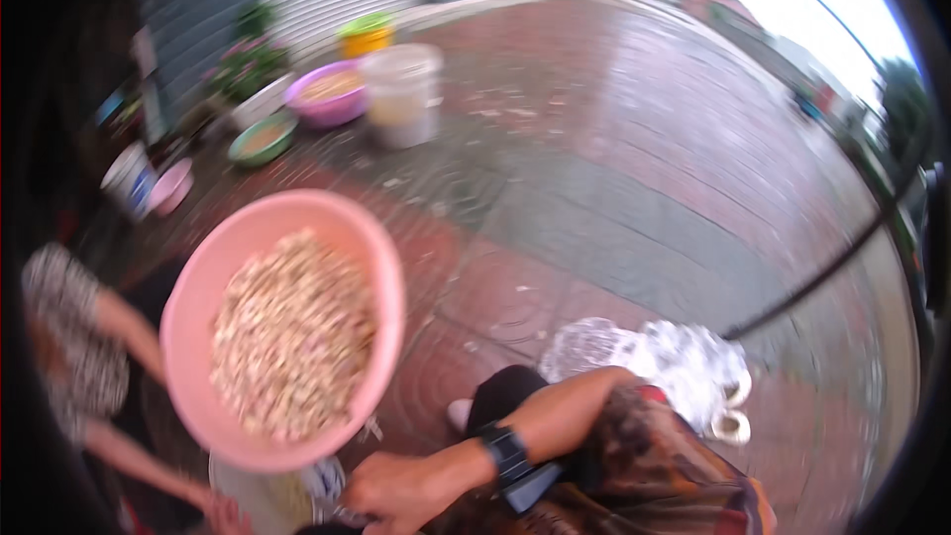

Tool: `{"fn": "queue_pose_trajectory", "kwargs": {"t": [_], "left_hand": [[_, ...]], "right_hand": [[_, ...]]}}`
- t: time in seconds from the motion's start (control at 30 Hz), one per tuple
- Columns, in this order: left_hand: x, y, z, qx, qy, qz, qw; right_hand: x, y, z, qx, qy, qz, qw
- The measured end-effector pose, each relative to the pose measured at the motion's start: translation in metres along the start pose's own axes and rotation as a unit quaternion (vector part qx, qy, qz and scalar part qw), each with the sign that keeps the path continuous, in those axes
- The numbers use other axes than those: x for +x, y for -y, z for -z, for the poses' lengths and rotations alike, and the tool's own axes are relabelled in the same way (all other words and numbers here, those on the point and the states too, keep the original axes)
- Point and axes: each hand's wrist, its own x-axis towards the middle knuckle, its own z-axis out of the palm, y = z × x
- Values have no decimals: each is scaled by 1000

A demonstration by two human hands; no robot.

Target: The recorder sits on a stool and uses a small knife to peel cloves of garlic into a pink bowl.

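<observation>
My right hand (401,490), with a dark watch (507,456) on its wrist, is low in the middle of the head view. Its fingers are curled closed, and blur hides what they hold. Beside it, a pale tub or bucket (322,481) shows partly under the rim of a large pink basin (386,267). Many small pale pieces (297,337), which look like garlic cloves, fill the basin. My left hand does not show. At the left, another person's hand (226,513) reaches down near the pale tub, their other arm (129,332) extending behind the basin.
Farther off stand a white bucket (401,99), a purple basin (315,111), a green basin (263,142), a yellow bucket (367,38) and a small pink bowl (171,188). White plastic bags (674,362) lie on the wet paving (594,198) at right, near a dark cable or pole (812,287).
</observation>
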Motion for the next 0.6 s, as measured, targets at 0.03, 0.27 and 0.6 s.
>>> {"fn": "queue_pose_trajectory", "kwargs": {"t": [0.03, 0.27, 0.6], "left_hand": [[21, -16, -19, 19, -23, -14, 999], [102, -85, -154, 277, 19, -73, 958], [234, 9, -157, 568, 366, 217, 704]], "right_hand": [[1, 10, 1, -11, -15, 4, 1000], [2, 14, 4, 80, -61, 64, 993], [-8, 7, 11, 17, -137, 67, 988]]}}
